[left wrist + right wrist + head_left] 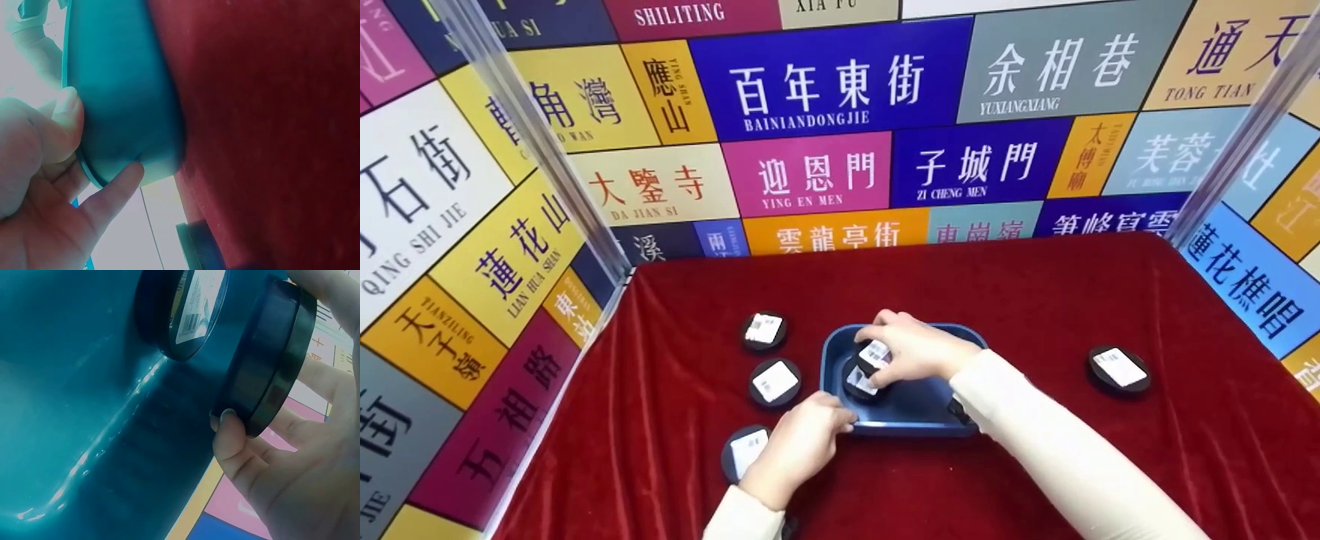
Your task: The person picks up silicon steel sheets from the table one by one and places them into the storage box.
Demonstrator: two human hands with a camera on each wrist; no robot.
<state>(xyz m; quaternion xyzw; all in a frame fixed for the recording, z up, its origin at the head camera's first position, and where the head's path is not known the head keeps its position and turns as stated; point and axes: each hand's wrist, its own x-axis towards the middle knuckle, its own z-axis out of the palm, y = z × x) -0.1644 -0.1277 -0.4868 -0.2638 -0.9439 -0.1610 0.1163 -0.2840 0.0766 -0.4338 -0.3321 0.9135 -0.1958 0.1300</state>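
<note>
A blue rectangular tray (919, 403) stands on the red cloth. My right hand (921, 346) reaches in over its left half and grips a round black tin (267, 354) by the edge between thumb and fingers. Just below that, a second black tin (185, 309) with a white barcode label sits inside the tray. At the tray's near left corner, my left hand (806, 436) pinches the rim. In the left wrist view the thumb (68, 109) lies at the rim, and one fingertip touches the outer wall.
To the tray's left, three more black tins with white labels lie in a rough column: a far one (763, 330), a middle one (775, 382) and a near one (744, 451) partly behind my left hand. Another tin (1119, 369) lies far right. Lettered panels (825, 82) surround the table.
</note>
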